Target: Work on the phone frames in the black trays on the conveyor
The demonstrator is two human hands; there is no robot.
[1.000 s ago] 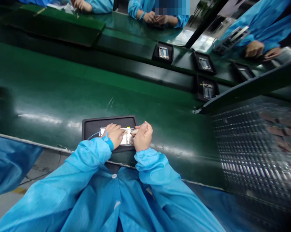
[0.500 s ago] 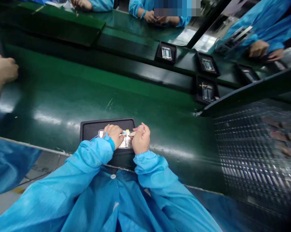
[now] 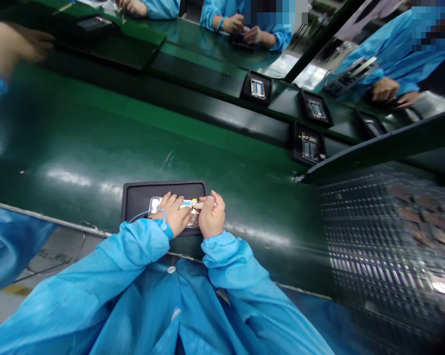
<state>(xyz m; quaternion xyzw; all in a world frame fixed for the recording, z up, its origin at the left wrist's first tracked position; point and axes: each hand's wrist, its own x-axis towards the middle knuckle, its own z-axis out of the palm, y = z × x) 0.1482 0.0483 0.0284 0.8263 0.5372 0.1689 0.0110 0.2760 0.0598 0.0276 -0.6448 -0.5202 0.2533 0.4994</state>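
While the left hand (image 3: 173, 216) lies flat, fingers extended, pressing the opened phone assembly (image 3: 176, 211) into its black tray (image 3: 141, 197) at lower centre of the frame, the right hand (image 3: 211, 216) is curled around a small pale tool (image 3: 198, 205) whose tip meets the assembly. Good practice, by judgement, is steady downward hold and light, short tool strokes. A blue wrist strap (image 3: 166, 226) circles the left wrist. No brand, label or writing is legible anywhere.
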